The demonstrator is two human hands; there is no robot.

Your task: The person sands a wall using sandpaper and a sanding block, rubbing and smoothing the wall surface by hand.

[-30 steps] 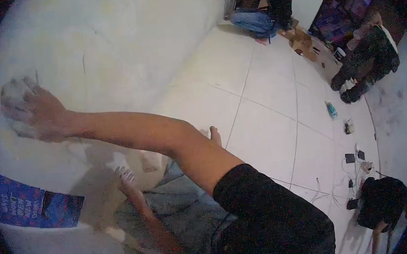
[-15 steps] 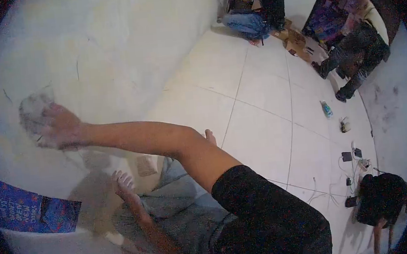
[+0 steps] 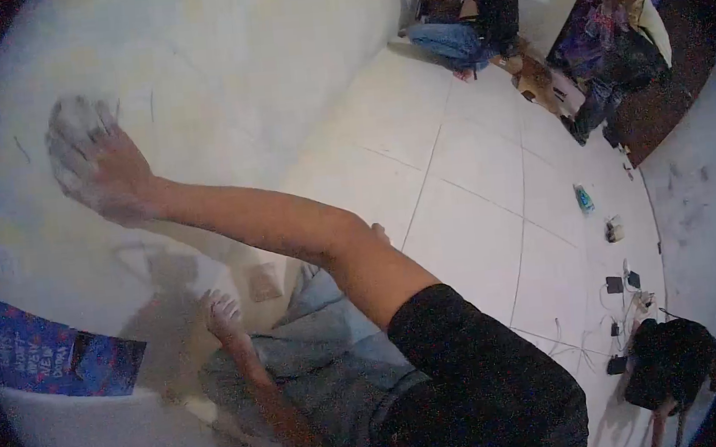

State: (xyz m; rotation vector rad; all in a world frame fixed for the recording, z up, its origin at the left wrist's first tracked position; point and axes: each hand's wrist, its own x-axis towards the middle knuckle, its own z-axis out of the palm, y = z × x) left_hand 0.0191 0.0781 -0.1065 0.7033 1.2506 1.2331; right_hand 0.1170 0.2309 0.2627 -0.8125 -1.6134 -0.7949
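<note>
My right hand (image 3: 97,165) lies flat against the pale wall (image 3: 217,74), its fingers stretched out and coated in whitish dust. Whatever may be under the palm is hidden. Lower down, my left hand (image 3: 223,312) is held in front of the grey cloth over my legs (image 3: 319,363). Its fingers are loosely curled and slightly apart, with pale dust on them and nothing visible inside. A small tan, squarish piece (image 3: 264,281) shows between my left hand and my right forearm.
A blue printed banner (image 3: 54,352) is at the lower left. White floor tiles (image 3: 469,222) spread rightward, with a blue-green packet (image 3: 584,198), chargers and cables (image 3: 616,329), and a black stool (image 3: 672,362). A seated person (image 3: 484,8) and another dark-clothed figure (image 3: 602,87) are farther off.
My right hand has slid up the wall and its fingers show more clearly spread. The dark-clothed figure at the right has shifted away, exposing more brown surface. The view has tilted slightly.
</note>
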